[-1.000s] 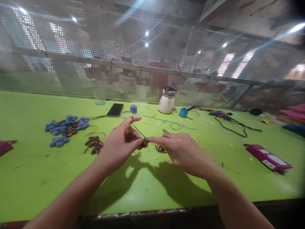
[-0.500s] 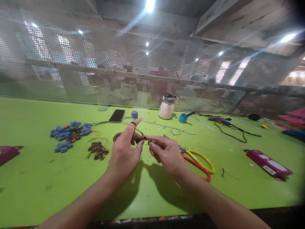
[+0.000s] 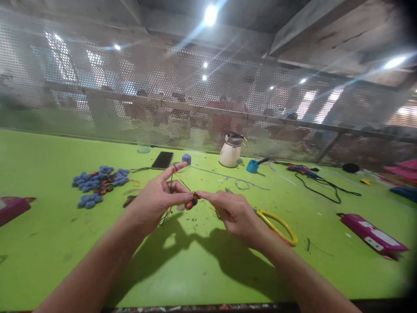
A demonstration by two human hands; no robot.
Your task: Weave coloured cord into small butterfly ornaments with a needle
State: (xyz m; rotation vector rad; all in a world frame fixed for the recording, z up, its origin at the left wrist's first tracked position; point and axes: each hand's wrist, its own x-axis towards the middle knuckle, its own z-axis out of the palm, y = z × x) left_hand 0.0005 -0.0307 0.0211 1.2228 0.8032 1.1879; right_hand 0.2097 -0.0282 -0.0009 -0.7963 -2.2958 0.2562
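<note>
My left hand pinches a small dark-and-orange crochet piece between thumb and fingers. Dark yarn loops round its raised index finger and runs down to the piece. My right hand is closed, its index fingertip against the piece's right side; whatever its fingers grip is hidden. Yarn ends dangle under the left hand. Left of it lie blue crochet flowers among dark-and-orange ones. Scissors with a yellow handle loop lie partly beneath my right forearm.
Toward the back of the green table are a phone, a purple round item, a cream bottle and a blue pot. A glue gun with cord and a magenta box sit right. Perforated screen behind.
The crochet piece now shows more fully below my left fingertips, and yarn ends hang in view. My left index finger has tipped lower. The right hand covers more of the scissors.
</note>
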